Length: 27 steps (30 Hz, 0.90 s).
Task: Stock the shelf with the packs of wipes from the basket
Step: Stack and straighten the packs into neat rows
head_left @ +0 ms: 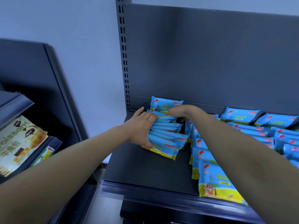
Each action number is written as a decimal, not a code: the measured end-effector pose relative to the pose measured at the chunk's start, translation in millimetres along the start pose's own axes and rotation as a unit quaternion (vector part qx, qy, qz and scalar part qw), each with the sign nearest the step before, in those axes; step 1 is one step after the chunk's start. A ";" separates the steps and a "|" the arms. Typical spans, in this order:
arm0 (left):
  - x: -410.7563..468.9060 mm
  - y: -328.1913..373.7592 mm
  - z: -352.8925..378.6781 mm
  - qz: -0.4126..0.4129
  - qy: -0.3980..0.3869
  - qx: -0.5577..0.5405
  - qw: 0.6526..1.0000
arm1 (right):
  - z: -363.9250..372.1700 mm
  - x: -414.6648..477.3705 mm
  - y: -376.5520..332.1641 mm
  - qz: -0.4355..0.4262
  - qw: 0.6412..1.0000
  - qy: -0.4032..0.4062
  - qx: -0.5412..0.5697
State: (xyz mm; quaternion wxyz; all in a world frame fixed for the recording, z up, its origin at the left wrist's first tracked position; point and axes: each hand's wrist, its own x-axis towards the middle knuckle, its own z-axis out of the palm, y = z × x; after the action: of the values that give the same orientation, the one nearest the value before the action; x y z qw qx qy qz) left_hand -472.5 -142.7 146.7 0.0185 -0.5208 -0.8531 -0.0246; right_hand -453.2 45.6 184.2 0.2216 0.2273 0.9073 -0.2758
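Both hands are clamped on a fanned bundle of wipes packs at the left rear of the shelf. The left hand wraps the packs' left edges with its thumb under the front one, and the right hand curls its fingers over the bundle's far end. The bundle sits on the shelf deck, just in front of a single pack leaning on the back panel.

The packs look like slick film and are splayed rather than squared, so an uneven release would likely let them slide apart and flop forward. Pushing back too hard could topple or bury the rear pack. The right forearm crosses over the neighbouring row of packs. Drawn back low, it could drag them, and the front pack, right at the shelf's front edge, could drop off. The basket is out of view.
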 end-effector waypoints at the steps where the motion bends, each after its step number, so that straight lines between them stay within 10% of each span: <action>1: 0.0 0.0 -0.1 0.000 0.000 0.000 1.000 | 0.0 1.0 0.7 -0.004 1.000 -0.001 -0.001; 27: 1.5 -5.3 -6.3 0.007 -0.036 -0.004 0.999 | 6.7 40.8 18.4 0.076 0.935 0.131 0.319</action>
State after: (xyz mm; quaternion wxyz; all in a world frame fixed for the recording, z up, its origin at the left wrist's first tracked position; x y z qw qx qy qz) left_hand -477.8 -144.2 153.0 -0.0142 -0.5271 -0.8497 -0.0092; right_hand -474.1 67.1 150.3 0.0369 0.3887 0.7723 -0.5011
